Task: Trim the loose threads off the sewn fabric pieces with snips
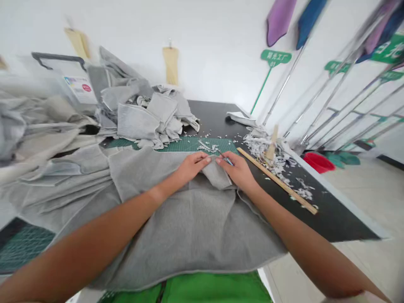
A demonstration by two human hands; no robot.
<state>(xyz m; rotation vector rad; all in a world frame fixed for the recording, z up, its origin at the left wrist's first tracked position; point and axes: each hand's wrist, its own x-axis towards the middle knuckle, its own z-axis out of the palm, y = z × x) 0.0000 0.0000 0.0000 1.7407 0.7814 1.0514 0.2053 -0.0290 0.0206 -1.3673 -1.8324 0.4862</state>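
Observation:
A large piece of grey cloth (195, 227) spreads over the near side of the table and hangs at its front edge. My left hand (192, 166) pinches the cloth near its far edge. Close to its right, my right hand (238, 170) holds a raised fold of the same cloth between thumb and fingers. A small tool with a blue part (227, 160) sits in my right hand, its dark tip pointing away; most of it is hidden by the fingers. Small scraps (208, 146) lie just beyond both hands on the green cutting mat (179, 145).
Grey cloth pieces (139, 120) are heaped at the back left, with folded layers (63, 185) nearer. A wooden ruler (277, 179) lies at the right beside piled scraps (261, 147). A red basin (318, 162) stands on the floor beyond the table's right edge.

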